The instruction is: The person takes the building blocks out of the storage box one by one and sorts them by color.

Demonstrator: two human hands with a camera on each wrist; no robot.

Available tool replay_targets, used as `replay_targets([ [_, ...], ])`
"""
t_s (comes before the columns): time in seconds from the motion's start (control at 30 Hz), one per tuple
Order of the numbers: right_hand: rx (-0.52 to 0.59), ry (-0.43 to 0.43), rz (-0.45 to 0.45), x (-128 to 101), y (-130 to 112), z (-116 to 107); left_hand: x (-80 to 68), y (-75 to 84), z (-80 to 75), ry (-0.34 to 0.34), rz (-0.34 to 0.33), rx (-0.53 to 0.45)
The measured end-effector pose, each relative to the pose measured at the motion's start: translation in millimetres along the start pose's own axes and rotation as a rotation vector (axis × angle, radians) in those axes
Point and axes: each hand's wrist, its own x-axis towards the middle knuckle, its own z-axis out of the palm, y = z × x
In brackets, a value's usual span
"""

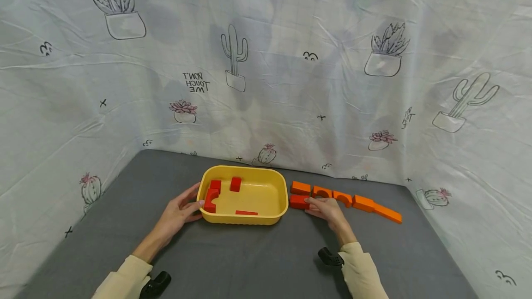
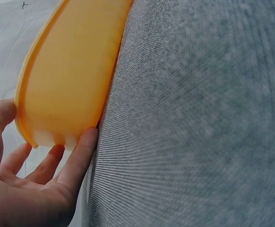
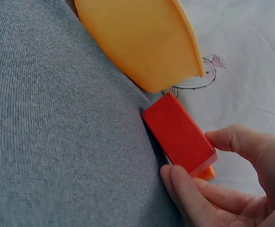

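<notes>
A yellow tray (image 1: pixel 272 189) sits on the grey table (image 1: pixel 249 257) near the table's far edge, a little left of the middle. The left hand (image 1: pixel 179 213) rests against the tray's left end with its fingers straight and relaxed; in the left wrist view the fingertips (image 2: pixel 86 142) touch the tray's outer wall and curl round nothing. Inside the tray lie four red blocks: a small block (image 1: pixel 215 185) in the far left corner, a curved arch piece (image 1: pixel 210 200) below it against the left wall, a cube (image 1: pixel 235 184) just right of the first, and a flat bar (image 1: pixel 246 212) lying along the near wall. The right hand (image 1: pixel 328 209) is just right of the tray and pinches a red rectangular block (image 1: pixel 299 201) that lies on the table close beside the tray's right end; the right wrist view shows thumb and finger closed on the block's end, with the block flat on the cloth. Behind and to the right of that hand a row of five orange pieces runs toward the table's right edge: a block (image 1: pixel 300 188), two arches (image 1: pixel 322 192) side by side, another block (image 1: pixel 363 203), and a long bar (image 1: pixel 387 213) at the end. Pale sleeves (image 1: pixel 360 269) cover both forearms. A white sheet printed with cacti (image 1: pixel 266 59) hangs behind and beside the table.
</notes>
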Motion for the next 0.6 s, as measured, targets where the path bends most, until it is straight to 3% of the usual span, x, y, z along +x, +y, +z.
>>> replay_targets([
  [0.33,-0.179,0.061,-0.045,-4.9,-4.4,8.5,-0.2,0.1,0.2,0.005,0.004,0.006],
  [0.6,-0.18,0.083,-0.061,-6.2,-0.1,10.7,-0.1,0.4,-0.4,0.014,-0.015,0.021],
])
